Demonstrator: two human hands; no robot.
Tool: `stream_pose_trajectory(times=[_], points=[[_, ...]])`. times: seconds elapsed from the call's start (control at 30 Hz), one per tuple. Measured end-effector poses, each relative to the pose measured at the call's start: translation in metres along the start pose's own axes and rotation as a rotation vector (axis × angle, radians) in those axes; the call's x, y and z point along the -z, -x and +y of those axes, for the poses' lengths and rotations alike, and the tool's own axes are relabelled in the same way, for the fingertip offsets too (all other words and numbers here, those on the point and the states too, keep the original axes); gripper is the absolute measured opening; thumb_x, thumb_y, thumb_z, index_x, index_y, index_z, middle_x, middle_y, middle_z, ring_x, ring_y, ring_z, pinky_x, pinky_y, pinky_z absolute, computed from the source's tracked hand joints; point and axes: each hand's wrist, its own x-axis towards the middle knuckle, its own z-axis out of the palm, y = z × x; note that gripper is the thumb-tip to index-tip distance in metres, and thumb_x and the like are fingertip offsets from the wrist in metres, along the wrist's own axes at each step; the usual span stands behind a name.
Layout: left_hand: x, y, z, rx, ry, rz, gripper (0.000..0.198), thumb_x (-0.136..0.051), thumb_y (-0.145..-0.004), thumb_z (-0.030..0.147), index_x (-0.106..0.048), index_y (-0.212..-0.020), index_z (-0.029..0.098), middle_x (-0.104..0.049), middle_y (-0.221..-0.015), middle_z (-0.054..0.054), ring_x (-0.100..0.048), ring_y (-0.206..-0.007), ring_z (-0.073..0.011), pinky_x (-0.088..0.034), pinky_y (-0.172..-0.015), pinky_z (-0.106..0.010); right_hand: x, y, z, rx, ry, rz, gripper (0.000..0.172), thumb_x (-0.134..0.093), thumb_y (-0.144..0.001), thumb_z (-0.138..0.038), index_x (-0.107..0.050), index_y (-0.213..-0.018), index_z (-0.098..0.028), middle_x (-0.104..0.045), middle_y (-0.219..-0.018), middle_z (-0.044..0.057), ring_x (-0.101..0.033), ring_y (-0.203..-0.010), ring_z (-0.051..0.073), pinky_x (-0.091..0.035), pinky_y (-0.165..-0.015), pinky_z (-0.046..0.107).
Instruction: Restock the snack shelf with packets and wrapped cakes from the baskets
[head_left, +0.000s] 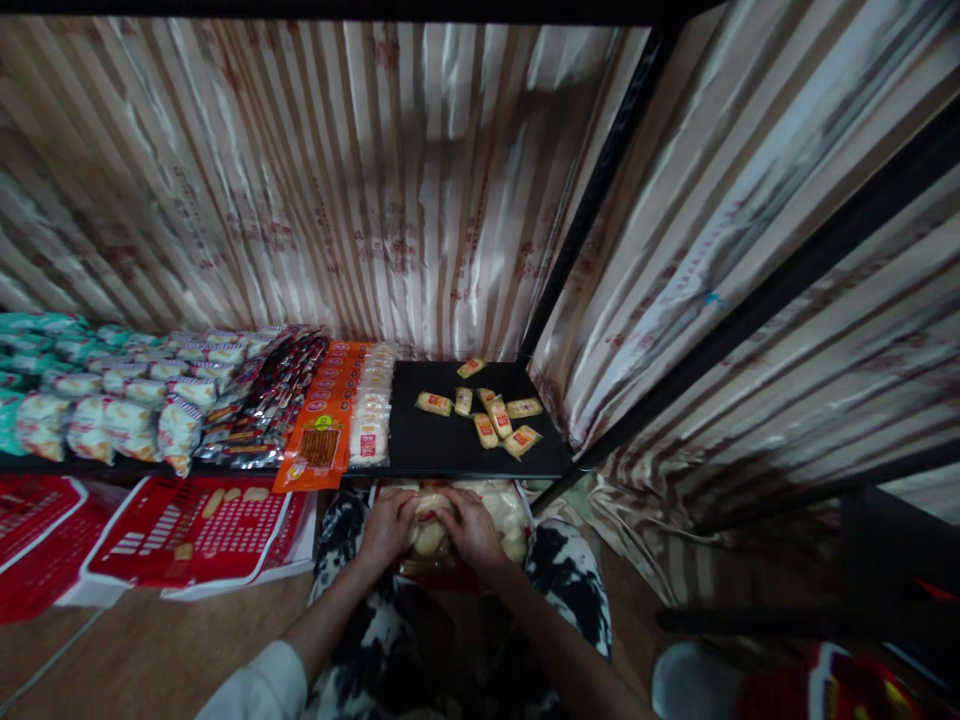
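Observation:
Between my knees, just under the front edge of the shelf (pixel 480 472), sits an open box (pixel 445 580) filled with pale, rounded snacks in clear wrapping (pixel 504 510). Both hands are down inside it. My left hand (pixel 390 522) is closed with its fingers curled at the left of some pale wrapped snacks (pixel 429 538). From the right, my right hand (pixel 471 528) grips the same spot, its fingertips close to the left ones. How many packets lie under the fingers is hidden. Several small yellow packets with red labels (pixel 486 428) lie scattered on the black shelf above.
Left along the shelf stand rows of white wrapped snacks (pixel 373 410), orange packets (pixel 322 410), dark packets (pixel 262 390) and white-and-green packets (pixel 97 425). Red cartons (pixel 202 530) lie below. A black post (pixel 600 190) rises at the right, before striped curtains (pixel 337 180).

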Motion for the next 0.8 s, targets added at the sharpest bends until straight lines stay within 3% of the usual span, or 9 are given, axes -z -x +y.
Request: stream_pose_trajectory(times=[0.2, 0.33, 0.43, 0.53, 0.63, 0.73, 0.8], points=[[0.016, -0.039, 0.013, 0.203, 0.408, 0.008, 0.026, -0.057, -0.073, 0.04, -0.067, -0.08, 0.017, -0.067, -0.073, -0.002, -0.06, -0.07, -0.016, -0.047, -0.067, -0.027, 0.022, -0.023, -0.008, -0.081, -0.325, -0.103, 0.024, -0.057, -0.076, -0.034, -0.066, -0.092, -0.019, -0.07, -0.081, 0.004, -0.063, -0.074, 0.018, -0.048, -0.069, 0.029], [0.017, -0.066, 0.018, 0.266, 0.55, 0.025, 0.039, -0.061, -0.07, 0.04, -0.061, -0.098, 0.014, -0.061, -0.067, 0.001, -0.054, -0.055, -0.0101, -0.043, -0.051, -0.021, 0.027, -0.044, -0.006, -0.19, -0.598, -0.099, 0.034, -0.061, -0.071, -0.047, -0.064, -0.087, -0.016, -0.069, -0.074, 0.004, -0.063, -0.067, 0.017, -0.048, -0.063, 0.028], [0.014, -0.088, 0.022, 0.315, 0.618, 0.079, 0.04, -0.063, -0.07, 0.033, -0.056, -0.104, 0.013, -0.059, -0.065, 0.003, -0.053, -0.052, -0.0082, -0.043, -0.049, -0.02, 0.03, -0.065, -0.004, -0.232, -0.637, -0.063, 0.039, -0.064, -0.065, -0.051, -0.062, -0.083, -0.017, -0.068, -0.073, 0.003, -0.063, -0.067, 0.017, -0.048, -0.063, 0.027], [0.009, -0.114, 0.028, 0.321, 0.626, 0.135, 0.03, -0.059, -0.074, 0.023, -0.055, -0.103, 0.014, -0.063, -0.073, -0.001, -0.059, -0.06, -0.0103, -0.048, -0.056, -0.022, 0.034, -0.093, -0.001, -0.234, -0.617, -0.007, 0.039, -0.064, -0.063, -0.052, -0.061, -0.081, -0.018, -0.067, -0.074, 0.003, -0.062, -0.068, 0.017, -0.048, -0.063, 0.027], [0.005, -0.142, 0.035, 0.279, 0.533, 0.227, 0.032, -0.054, -0.077, 0.016, -0.054, -0.109, 0.014, -0.066, -0.097, -0.009, -0.064, -0.086, -0.0154, -0.051, -0.077, -0.028, 0.038, -0.13, -0.001, -0.232, -0.539, 0.06, 0.036, -0.062, -0.066, -0.05, -0.062, -0.082, -0.017, -0.066, -0.075, 0.003, -0.061, -0.067, 0.016, -0.047, -0.062, 0.026], [0.001, -0.167, 0.042, 0.206, 0.321, 0.346, 0.041, -0.051, -0.078, 0.015, -0.049, -0.119, 0.008, -0.056, -0.123, -0.018, -0.053, -0.114, -0.0217, -0.041, -0.097, -0.036, 0.038, -0.172, 0.002, -0.22, -0.427, 0.137, 0.032, -0.058, -0.071, -0.046, -0.064, -0.084, -0.016, -0.068, -0.076, 0.004, -0.061, -0.068, 0.017, -0.046, -0.062, 0.027], [-0.001, -0.182, 0.045, 0.193, 0.223, 0.348, 0.042, -0.049, -0.078, 0.015, -0.049, -0.12, 0.007, -0.053, -0.128, -0.018, -0.048, -0.12, -0.0236, -0.036, -0.102, -0.038, 0.034, -0.201, 0.005, -0.227, -0.369, 0.179, 0.03, -0.056, -0.074, -0.043, -0.065, -0.087, -0.017, -0.069, -0.077, 0.004, -0.063, -0.071, 0.018, -0.047, -0.064, 0.028]])
